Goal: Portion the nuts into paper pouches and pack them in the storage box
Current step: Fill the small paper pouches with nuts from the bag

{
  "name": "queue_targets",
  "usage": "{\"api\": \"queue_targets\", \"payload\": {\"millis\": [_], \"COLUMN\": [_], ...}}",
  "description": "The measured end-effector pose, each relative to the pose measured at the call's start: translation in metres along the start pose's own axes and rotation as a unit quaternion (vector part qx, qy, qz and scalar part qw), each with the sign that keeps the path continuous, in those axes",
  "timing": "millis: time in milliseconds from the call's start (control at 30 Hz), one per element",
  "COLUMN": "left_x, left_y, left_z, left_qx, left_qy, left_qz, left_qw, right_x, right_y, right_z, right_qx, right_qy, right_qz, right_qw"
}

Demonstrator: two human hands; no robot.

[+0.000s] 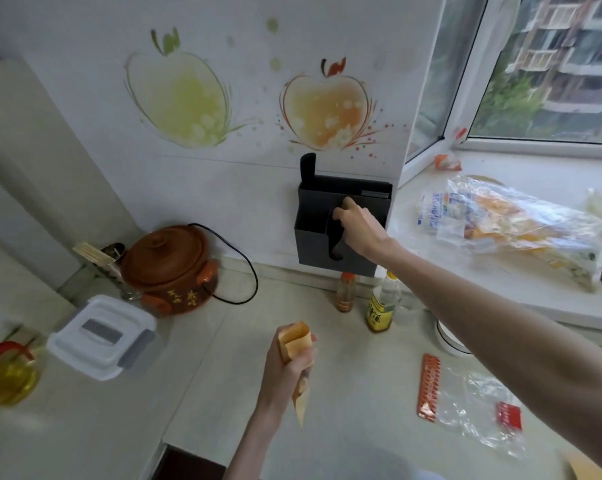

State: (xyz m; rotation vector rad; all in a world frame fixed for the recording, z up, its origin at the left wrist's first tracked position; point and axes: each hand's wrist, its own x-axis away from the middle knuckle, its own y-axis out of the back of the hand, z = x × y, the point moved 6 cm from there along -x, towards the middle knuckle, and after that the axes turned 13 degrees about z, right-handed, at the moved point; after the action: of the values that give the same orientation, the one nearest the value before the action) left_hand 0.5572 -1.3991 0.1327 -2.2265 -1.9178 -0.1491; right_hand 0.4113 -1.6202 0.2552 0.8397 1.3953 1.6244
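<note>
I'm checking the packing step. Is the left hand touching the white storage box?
Apart. The head view shows the left hand holding a paper pouch, with bare counter between it and the lidded storage box.

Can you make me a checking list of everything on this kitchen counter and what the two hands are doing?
Surface: pale tiled counter, bare in the middle.
Job's things: paper pouch; white storage box, lid on; no loose nuts seen.
Clutter: brown clay pot, two bottles, empty plastic bag, food bags on the sill.
Grippers: left hand grips the pouch; right hand reaches into the black wall holder.
Cables: black cord loops from the pot.
Surroundings: fruit wall stickers, window.
</note>
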Motion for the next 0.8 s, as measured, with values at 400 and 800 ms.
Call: {"api": "queue_targets", "payload": {"millis": [400,800], "left_x": [-0.038,-0.048], "left_y": [-0.078,-0.227], "left_z": [0.018,-0.008], "left_qx": [0.043,-0.025], "left_qy": [0.043,-0.009], "left_qz": [0.116,0.268], "left_qw": [0.991,0.963], "right_x": [0.142,0.295], "right_y": [-0.041,-0.027], "right_z": [-0.011,-0.117], "right_qx": [-0.182,-0.421], "right_qy": [-0.008,-0.142], "right_qz": [0.222,0.047], "right_qw": [0.958,0.895]}}
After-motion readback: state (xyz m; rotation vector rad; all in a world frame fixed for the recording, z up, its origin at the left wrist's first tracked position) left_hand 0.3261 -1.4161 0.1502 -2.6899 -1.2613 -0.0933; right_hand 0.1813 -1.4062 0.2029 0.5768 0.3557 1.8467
